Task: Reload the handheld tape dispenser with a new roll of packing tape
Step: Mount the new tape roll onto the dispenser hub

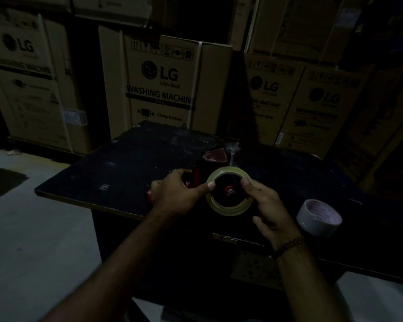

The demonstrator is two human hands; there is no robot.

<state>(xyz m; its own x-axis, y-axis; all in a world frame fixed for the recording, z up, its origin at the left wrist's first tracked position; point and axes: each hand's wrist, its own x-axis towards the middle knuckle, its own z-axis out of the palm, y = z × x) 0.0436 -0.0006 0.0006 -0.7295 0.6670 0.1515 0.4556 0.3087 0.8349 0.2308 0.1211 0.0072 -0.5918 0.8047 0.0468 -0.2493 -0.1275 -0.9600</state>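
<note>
A red and black handheld tape dispenser (213,159) lies on the dark table (116,173). A nearly used-up roll of clear tape (228,211) sits around the dispenser's hub. My left hand (175,196) wraps the red handle, its thumb pressing the roll's left rim. My right hand (268,205) pinches the roll's right rim with thumb and fingers. A fuller white roll of tape (319,217) rests on the table just right of my right hand.
Large cardboard washing machine boxes (165,84) stand stacked close behind the table. Pale floor (33,228) shows to the left. A small metal latch (230,239) sits at the table's front edge. The scene is dim.
</note>
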